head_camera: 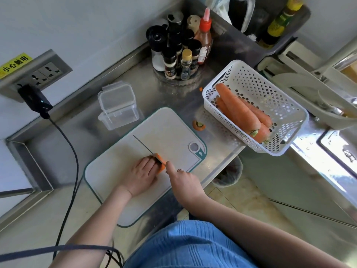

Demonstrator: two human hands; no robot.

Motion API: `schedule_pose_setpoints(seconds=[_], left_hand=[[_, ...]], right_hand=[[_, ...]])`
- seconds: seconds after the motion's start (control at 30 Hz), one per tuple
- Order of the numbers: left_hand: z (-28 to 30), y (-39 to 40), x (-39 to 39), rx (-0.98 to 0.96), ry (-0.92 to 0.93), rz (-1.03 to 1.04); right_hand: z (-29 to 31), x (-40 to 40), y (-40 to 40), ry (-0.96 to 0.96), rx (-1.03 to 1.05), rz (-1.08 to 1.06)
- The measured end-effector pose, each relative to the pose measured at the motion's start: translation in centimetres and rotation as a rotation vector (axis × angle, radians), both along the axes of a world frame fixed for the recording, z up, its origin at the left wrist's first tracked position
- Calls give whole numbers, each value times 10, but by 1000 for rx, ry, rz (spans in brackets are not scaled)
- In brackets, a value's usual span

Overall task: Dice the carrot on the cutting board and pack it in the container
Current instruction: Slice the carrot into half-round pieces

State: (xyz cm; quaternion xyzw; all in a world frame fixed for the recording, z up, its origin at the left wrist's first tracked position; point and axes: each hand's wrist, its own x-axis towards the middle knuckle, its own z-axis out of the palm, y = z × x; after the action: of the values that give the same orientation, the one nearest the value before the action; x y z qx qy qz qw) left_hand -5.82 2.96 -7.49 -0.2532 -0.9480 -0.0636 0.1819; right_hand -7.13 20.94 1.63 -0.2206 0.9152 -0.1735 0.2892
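Stainless steel counter [173, 97] in a kitchen corner, grey wall behind, sink to the right. One cutting board [119, 171], pale with a teal rim, set at an angle, its near corner overhanging the counter's front edge. One carrot [161, 161] piece on the board, right of centre. Left hand [142, 176]: grip curled down over the carrot, fingertips pressing it to the board. Right hand [183, 179]: grip closed round the handle of one knife [143, 145], forefinger stretched along the top; the thin blade runs away from the person, its heel at the carrot. The board's far and left parts lie bare. One clear container [117, 115], lid hinged open, just beyond the board's far-left edge. One cut carrot top [199, 125] on the counter beside the board's far-right edge. One white perforated basket [270, 89] to the right, holding at least three whole carrots [239, 111], one corner past the counter edge. One turntable of spice bottles [179, 55] at the back; count unclear. One wall socket strip [36, 74], left, with one plug and cable.
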Motion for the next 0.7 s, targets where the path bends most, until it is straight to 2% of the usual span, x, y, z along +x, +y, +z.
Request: schedule_pose_setpoints(seconds=[0.17, 0.4, 0.7], left_hand=[[-1, 0, 2, 15, 4, 6], [-5, 2, 3, 72, -11, 10], [-13, -1, 5, 114, -51, -5]], right_hand=[[-4, 2, -2, -3, 7, -1], [-9, -2, -8, -31, 130, 23], [-18, -8, -19, -56, 136, 5]])
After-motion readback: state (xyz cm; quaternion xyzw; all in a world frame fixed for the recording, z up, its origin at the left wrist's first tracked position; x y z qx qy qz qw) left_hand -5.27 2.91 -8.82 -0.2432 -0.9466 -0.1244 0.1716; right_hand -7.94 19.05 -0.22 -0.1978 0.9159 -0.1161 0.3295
